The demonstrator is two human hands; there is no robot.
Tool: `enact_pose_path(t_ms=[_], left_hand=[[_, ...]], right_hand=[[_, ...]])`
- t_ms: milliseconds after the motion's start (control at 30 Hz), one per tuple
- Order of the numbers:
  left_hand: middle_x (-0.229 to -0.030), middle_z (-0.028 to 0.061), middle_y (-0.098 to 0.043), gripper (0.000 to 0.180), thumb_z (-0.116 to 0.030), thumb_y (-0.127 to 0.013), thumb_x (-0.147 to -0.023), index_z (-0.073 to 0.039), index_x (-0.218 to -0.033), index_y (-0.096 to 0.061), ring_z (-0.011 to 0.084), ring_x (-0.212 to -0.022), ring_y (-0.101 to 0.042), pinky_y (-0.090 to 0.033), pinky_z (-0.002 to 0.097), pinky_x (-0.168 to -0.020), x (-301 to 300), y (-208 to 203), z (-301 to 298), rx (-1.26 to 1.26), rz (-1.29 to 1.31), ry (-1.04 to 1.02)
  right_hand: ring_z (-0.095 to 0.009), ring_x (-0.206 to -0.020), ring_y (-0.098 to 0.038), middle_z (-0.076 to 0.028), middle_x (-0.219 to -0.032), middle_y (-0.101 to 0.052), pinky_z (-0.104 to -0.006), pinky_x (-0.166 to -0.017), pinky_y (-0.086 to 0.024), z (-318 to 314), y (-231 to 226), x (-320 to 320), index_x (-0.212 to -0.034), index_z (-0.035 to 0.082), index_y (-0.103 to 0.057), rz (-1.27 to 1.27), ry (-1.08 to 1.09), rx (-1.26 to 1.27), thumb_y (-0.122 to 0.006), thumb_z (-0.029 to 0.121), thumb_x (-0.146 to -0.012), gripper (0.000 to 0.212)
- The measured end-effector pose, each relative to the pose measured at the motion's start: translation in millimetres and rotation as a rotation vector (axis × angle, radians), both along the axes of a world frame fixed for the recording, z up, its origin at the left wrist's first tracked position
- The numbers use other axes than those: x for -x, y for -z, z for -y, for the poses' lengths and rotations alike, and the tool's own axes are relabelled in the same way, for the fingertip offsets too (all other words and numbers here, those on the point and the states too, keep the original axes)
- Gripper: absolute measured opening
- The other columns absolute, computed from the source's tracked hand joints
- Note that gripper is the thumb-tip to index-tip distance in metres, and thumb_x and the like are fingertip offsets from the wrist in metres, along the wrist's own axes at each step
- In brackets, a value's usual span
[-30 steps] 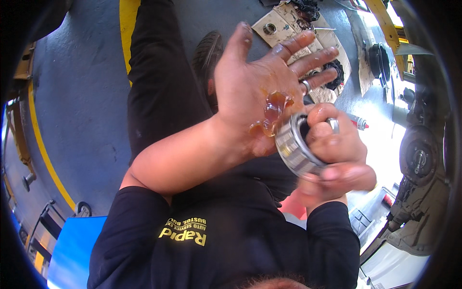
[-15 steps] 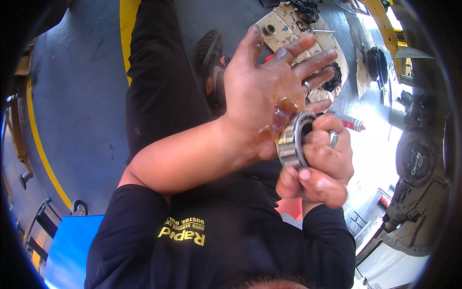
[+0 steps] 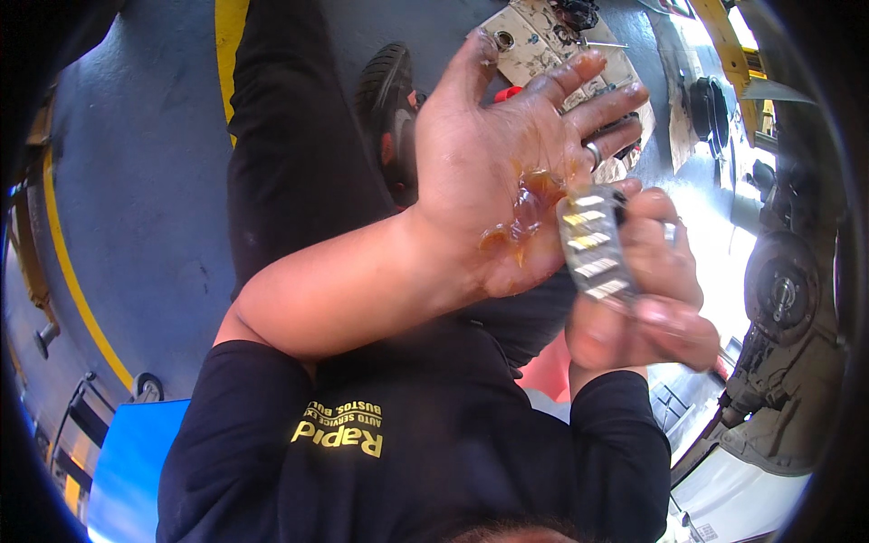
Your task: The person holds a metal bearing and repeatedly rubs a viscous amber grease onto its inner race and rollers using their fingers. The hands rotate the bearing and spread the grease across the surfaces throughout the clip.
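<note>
1. So, closest in is my black shirt [image 3: 434, 480]. Short sleeves [image 3: 240, 380], which I figure is handy, since no cloth hangs near the sticky stuff.
2. Left hand [image 3: 480, 163]: palm turned up, fingers spread, gripping nothing. I'd say it's held flat because it's basically doing duty as a tray.
3. On that palm sits a blob of amber grease [image 3: 534, 204], pooled toward the heel. It'd probably slide off a steeper hand, so palm-up makes sense.
4. Right hand [image 3: 665, 262]: clenched on a bearing [image 3: 605, 258], fingers apparently hooked into its hole, thumb low by its edge. My guess is that this hold keeps skin off the rollers [image 3: 590, 242], which show uncovered along the outside.
5. That bearing is up on edge at the little-finger side of my left palm, right beside the grease. Too blurry to tell whether they touch.
6. Lower down are my dark trouser leg [image 3: 285, 154] and shoe [image 3: 382, 86].
7. On the floor [image 3: 163, 181], stained cardboard [image 3: 525, 59] carries a metal ring [image 3: 504, 40] and a crumpled black bundle [image 3: 575, 13]. Likely laid there to catch the mess.
8. Off right, well apart from my hands, there's a big round metal part [image 3: 783, 285].
</note>
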State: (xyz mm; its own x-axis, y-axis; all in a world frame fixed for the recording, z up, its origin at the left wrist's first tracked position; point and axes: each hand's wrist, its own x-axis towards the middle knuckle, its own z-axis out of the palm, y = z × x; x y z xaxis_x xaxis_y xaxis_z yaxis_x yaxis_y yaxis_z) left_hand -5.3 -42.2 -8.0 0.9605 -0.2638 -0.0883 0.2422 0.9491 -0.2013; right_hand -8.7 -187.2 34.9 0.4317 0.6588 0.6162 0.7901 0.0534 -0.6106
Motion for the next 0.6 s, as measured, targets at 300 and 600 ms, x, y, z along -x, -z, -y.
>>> enact_pose_path(t_ms=[300,600], left_hand=[[-0.153,0.0213,-0.045,0.083,-0.076,-0.023,-0.096,-0.009,-0.141,-0.043,0.0321,-0.140,-0.036,-0.030,0.0488,-0.112,8,-11,0,-0.145,0.023,-0.096],[-0.158,0.0213,-0.041,0.091,-0.080,-0.022,-0.095,-0.008,-0.148,-0.041,0.0315,-0.147,-0.030,-0.027,0.0463,-0.114,9,-16,0,-0.213,-0.008,-0.125]], right_hand=[[-0.018,-0.055,-0.053,-0.006,-0.072,-0.062,-0.0513,-0.077,-0.051,10,6,-9,-0.107,0.014,-0.057,0.061,0.130,0.038,-0.077,0.002,-0.079,0.037],[-0.020,-0.069,-0.058,-0.008,-0.083,-0.062,-0.0488,-0.087,-0.049,17,-2,-7,-0.115,0.010,-0.054,0.036,0.104,0.222,-0.073,0.010,-0.086,0.035]])
